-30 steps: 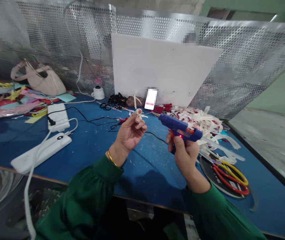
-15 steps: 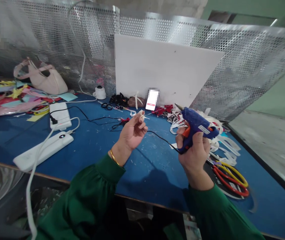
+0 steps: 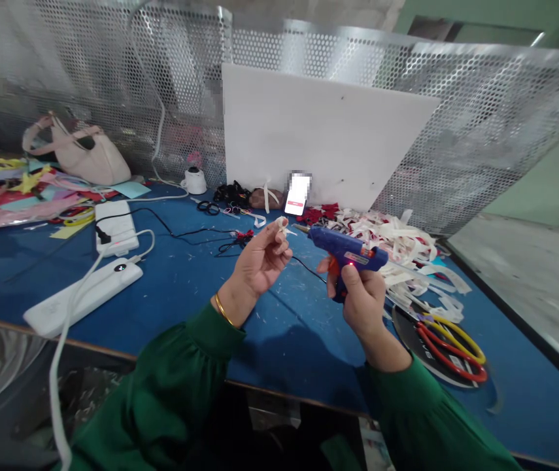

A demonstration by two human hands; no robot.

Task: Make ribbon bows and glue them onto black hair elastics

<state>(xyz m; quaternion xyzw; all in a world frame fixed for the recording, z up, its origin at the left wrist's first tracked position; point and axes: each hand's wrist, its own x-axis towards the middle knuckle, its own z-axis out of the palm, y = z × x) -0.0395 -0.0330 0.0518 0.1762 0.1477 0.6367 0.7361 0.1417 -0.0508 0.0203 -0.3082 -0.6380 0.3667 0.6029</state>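
Observation:
My left hand pinches a small white ribbon bow between thumb and fingers, held up above the blue table. A blue hot glue gun with an orange trigger and a lit red light is gripped in my right hand. Its nozzle points left and sits just right of the bow, almost touching it. The gun's black cord trails down to the table behind my hands. Both sleeves are dark green.
A heap of white ribbon strips lies at right, with red and yellow scissors nearer me. White power strips and cables sit at left, a pink bag and coloured paper scraps behind. A white board leans on the perforated metal screen.
My right hand had tilted the glue gun up and away to the right; now it is level again with the nozzle brought back close to the bow. The left hand stayed nearly still.

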